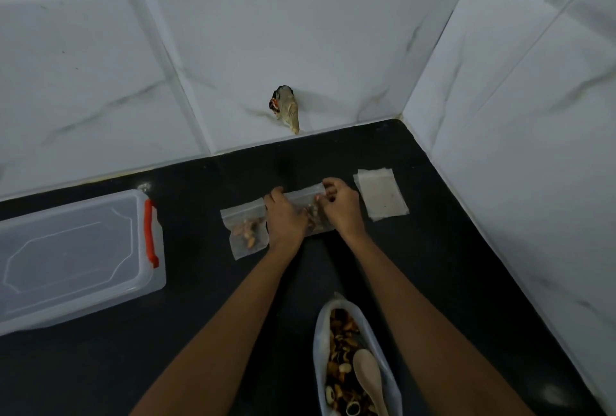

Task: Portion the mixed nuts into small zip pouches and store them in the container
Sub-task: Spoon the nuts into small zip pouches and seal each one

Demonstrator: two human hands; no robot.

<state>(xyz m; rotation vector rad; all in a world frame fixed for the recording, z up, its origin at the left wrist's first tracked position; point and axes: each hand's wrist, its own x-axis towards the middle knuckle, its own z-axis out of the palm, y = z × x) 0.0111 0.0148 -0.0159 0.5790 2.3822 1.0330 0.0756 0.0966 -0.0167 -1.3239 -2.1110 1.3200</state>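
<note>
To your left, the clear rectangular plastic container (76, 255) with the orange-red side latch sits on the black countertop (200, 315), lid on; nothing shows through it. Near your body, the large clear plastic bag of mixed nuts (346, 342) stands open with a pale wooden spoon (366, 379) resting in it; its lower end is cut off by the frame's bottom edge. A small clear zip pouch (246, 232) with a few nuts lies flat just left of your hands. A stack of empty clear zip pouches (381, 197) lies to the right.

The second small clear zip pouch (301, 197) is mostly covered by your hands, with nuts only partly visible between them. Your left hand (285, 219) curls down over its top-left corner, fingertips hidden. Your right hand (340, 205) pinches the zip strip at the top-right.
</note>
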